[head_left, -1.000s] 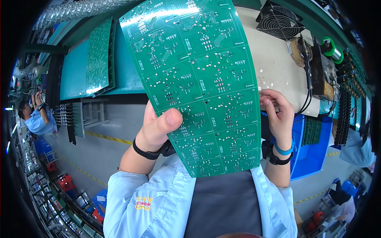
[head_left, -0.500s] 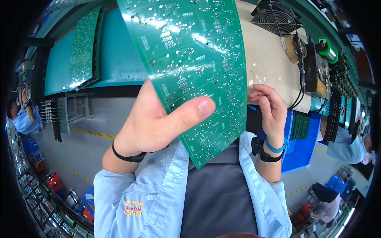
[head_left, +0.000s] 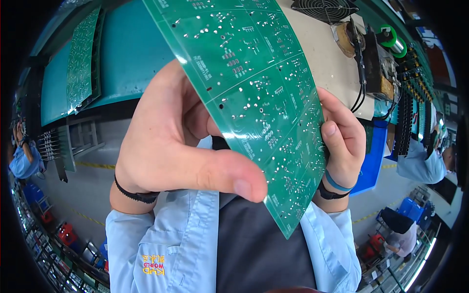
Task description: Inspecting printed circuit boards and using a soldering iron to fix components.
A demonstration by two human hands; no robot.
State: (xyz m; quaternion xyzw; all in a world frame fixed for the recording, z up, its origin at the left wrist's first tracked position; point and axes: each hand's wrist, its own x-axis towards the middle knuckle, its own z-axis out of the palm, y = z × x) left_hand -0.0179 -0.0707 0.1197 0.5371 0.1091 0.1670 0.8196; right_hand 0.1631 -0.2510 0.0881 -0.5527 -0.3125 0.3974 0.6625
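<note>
One teal-topped desk (head_left: 129,53) stretches beyond the left fingers (head_left: 227,171). One green printed circuit board panel (head_left: 254,93) stands tilted between the hands: the left fingers pinch its left edge, thumb in front; the right fingers (head_left: 339,107) curl at its right edge, though I cannot tell whether they grip. Past the left fingers, at least two stacked circuit panels (head_left: 82,63); ahead of the right, one fan (head_left: 325,7) and one wire spool (head_left: 398,46).

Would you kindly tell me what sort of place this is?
Most likely an electronics assembly workshop: a large green circuit board is in the foreground, another board rests on the teal bench at left, and a spool of wire, perhaps solder, is at right.
</note>
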